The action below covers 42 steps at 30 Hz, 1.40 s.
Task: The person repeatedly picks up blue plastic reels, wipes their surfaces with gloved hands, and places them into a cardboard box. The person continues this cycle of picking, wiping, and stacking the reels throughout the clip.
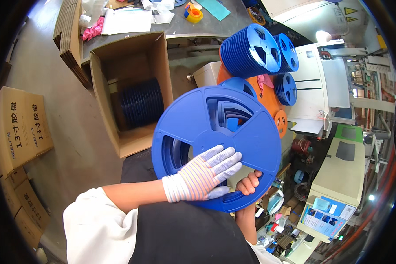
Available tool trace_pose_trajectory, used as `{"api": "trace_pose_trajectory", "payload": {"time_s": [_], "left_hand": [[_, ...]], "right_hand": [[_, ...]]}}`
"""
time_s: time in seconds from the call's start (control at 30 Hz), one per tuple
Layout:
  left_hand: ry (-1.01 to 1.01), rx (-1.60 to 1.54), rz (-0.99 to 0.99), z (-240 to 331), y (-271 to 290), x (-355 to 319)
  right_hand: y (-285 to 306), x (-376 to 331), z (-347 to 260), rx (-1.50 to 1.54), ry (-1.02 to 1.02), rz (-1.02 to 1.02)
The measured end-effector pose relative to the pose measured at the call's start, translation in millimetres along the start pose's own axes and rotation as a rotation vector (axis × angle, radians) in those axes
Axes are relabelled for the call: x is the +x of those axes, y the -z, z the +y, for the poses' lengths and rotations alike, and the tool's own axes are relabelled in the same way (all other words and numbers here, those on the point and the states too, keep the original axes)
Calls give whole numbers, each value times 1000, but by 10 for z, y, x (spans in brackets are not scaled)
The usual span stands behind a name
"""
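A stack of large blue plastic reels [257, 141] is held in front of my body, its round face turned up toward me. Through its cutouts the inner edges of several reels show one behind another. My left hand [202, 171], in a striped white glove, lies flat across the hub with its fingers stretched out. At the lower right, the fingers of my bare right hand [249, 182] curl through a cutout and grip the stack near its rim. The right thumb is hidden. Left of the stack stands an open cardboard box [112, 125] with a row of dark blue reels [141, 102] inside.
An orange round table [268, 99] beyond the stack bears upright blue reels [251, 48] and a pink cloth. A grey workbench [207, 28] at the back holds paper and yellow-orange tape [193, 13]. Closed cartons [24, 127] stand at left, pale machines [339, 171] at right.
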State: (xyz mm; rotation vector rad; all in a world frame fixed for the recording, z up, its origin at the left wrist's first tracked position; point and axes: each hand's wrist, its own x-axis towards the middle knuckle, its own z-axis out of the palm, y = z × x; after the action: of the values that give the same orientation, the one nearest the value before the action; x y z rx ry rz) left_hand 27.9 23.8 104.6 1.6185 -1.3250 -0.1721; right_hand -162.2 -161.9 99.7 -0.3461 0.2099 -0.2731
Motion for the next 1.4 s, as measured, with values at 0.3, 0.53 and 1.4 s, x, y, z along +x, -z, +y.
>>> {"api": "trace_pose_trajectory", "payload": {"time_s": [0.3, 0.53, 1.4], "left_hand": [[30, -65, -184, -43, -1, 9], [801, 542, 5, -1283, 43, -1062], [212, -2354, 581, -523, 140, -1086]], "right_hand": [[91, -21, 3, -60, -16, 52], [146, -48, -11, -26, 29, 73], [-462, 358, 365, -869, -46, 303]]}}
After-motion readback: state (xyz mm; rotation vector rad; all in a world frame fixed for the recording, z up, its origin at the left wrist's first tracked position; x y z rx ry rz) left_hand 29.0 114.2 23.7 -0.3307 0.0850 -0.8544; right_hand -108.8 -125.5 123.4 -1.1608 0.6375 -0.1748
